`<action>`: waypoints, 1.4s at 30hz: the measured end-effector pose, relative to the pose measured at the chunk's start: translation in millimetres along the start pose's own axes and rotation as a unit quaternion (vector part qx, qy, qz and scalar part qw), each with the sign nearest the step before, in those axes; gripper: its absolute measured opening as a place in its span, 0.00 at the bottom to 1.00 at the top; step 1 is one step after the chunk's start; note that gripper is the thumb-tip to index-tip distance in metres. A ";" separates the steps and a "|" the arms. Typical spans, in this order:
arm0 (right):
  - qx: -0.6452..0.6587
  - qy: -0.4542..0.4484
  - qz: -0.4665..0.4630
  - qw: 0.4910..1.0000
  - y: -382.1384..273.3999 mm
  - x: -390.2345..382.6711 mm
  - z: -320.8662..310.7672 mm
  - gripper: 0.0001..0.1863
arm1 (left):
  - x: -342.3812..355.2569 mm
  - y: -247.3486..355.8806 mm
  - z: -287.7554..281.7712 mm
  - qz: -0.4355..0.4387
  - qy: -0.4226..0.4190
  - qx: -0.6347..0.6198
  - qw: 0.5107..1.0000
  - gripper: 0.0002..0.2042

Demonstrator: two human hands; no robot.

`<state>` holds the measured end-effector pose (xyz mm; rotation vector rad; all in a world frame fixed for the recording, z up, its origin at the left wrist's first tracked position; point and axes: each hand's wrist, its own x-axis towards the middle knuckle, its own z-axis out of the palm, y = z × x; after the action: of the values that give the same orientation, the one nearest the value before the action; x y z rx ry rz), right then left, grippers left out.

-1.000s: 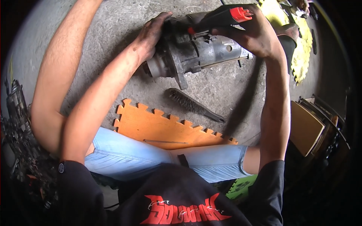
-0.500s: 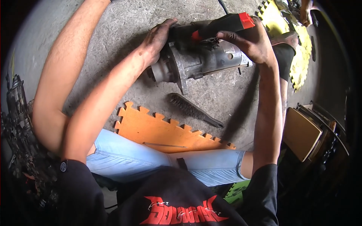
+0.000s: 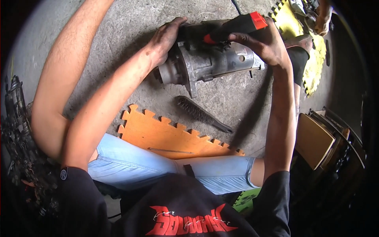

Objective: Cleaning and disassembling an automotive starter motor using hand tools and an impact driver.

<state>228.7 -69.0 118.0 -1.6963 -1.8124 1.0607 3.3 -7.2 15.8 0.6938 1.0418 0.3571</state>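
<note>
Grey ribbed metal motor (image 3: 209, 63) gripped by left hand (image 3: 166, 41), right hand (image 3: 264, 43)

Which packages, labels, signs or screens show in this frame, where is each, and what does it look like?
No packages, signs or screens show.
Shirt print: at the bottom edge, on the person's black shirt; jagged red lettering with thin white marks.
Round badge: on the left sleeve of the same shirt; small, pale outline on black.
Tool handle: black with a red end, under the right hand; no label can be made out on it.
</note>
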 end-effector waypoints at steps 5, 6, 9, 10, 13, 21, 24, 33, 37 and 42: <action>-0.011 0.037 0.064 0.997 -2.3 1.3 5.6 0.13 | -3.7 2.2 0.5 -0.010 -0.001 0.001 1.000 0.28; -0.011 0.038 0.064 0.997 -1.1 1.2 4.6 0.13 | -2.2 1.4 -1.4 -0.012 -0.001 -0.003 1.000 0.28; 0.016 -0.001 -0.028 0.999 4.1 -0.9 -2.4 0.14 | 3.3 -1.2 -0.4 -0.006 0.004 0.003 1.000 0.28; 0.016 -0.001 -0.027 0.999 5.1 -0.6 -3.1 0.14 | 3.8 -1.8 0.5 0.002 0.009 0.014 1.000 0.28; -0.048 0.013 0.011 0.999 -4.5 3.8 0.6 0.13 | -4.2 3.8 1.4 -0.015 0.010 -0.006 1.000 0.28; -0.015 -0.023 0.005 1.000 -4.4 10.4 -4.2 0.10 | -0.1 -0.2 -1.3 -0.011 0.006 -0.012 1.000 0.27; -0.009 -0.046 -0.062 0.997 -0.1 11.0 -9.2 0.10 | 2.0 0.6 1.6 -0.009 0.007 -0.008 1.000 0.26; 0.050 0.061 -0.045 0.996 5.1 -6.2 -8.0 0.15 | 8.3 -5.5 -4.5 0.005 -0.007 -0.013 1.000 0.27; 0.144 0.063 -0.025 0.987 12.7 -22.0 11.0 0.15 | 7.9 -5.1 -2.8 -0.008 0.033 -0.032 0.999 0.30; 0.130 0.070 -0.021 0.989 15.1 -16.4 21.7 0.13 | 13.9 -11.0 -9.6 -0.001 0.032 -0.004 0.999 0.33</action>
<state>224.4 -90.6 96.1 -1.5305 -1.5409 1.0794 1.0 -3.9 -4.0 0.6780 1.1003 0.3843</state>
